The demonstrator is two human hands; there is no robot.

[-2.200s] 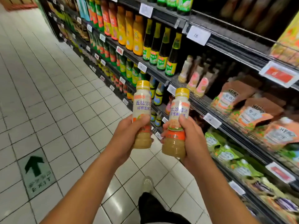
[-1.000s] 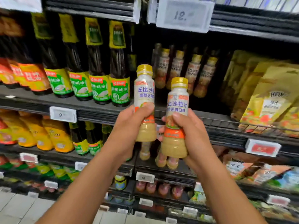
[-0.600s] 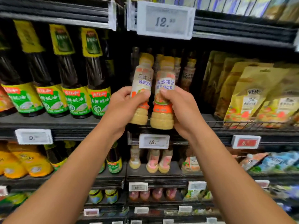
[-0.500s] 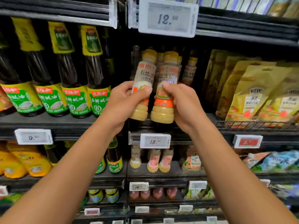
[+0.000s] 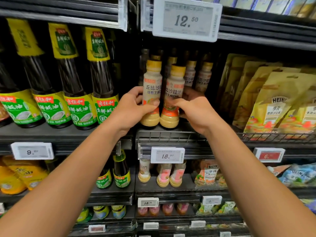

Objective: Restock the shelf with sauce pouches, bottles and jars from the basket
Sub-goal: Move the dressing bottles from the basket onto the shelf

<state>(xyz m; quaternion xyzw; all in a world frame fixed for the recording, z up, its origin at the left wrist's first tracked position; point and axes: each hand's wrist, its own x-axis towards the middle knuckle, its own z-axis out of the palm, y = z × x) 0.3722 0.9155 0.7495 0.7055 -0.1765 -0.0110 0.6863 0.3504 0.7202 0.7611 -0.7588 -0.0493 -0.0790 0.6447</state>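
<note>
Two small beige dressing bottles with yellow caps stand side by side at the front of the black shelf (image 5: 171,133). My left hand (image 5: 132,108) grips the left bottle (image 5: 152,86) around its middle. My right hand (image 5: 196,108) holds the right bottle (image 5: 174,89), thumb across its label. Both bottle bases sit at the shelf's front lip, upright. Behind them stand several matching bottles (image 5: 203,76) in the shadowed back of the bay. The basket is out of view.
Tall dark oyster-sauce bottles (image 5: 102,93) fill the shelf to the left. Yellow Heinz pouches (image 5: 277,103) lean in a wire rack to the right. A 12.50 price tag (image 5: 186,19) hangs above, an 18.90 tag (image 5: 167,154) below. Lower shelves hold more bottles and pouches.
I turned from the aisle to face the shelf. Both hands carried the two bottles forward and down into the bay, and their bases now rest at the shelf's front.
</note>
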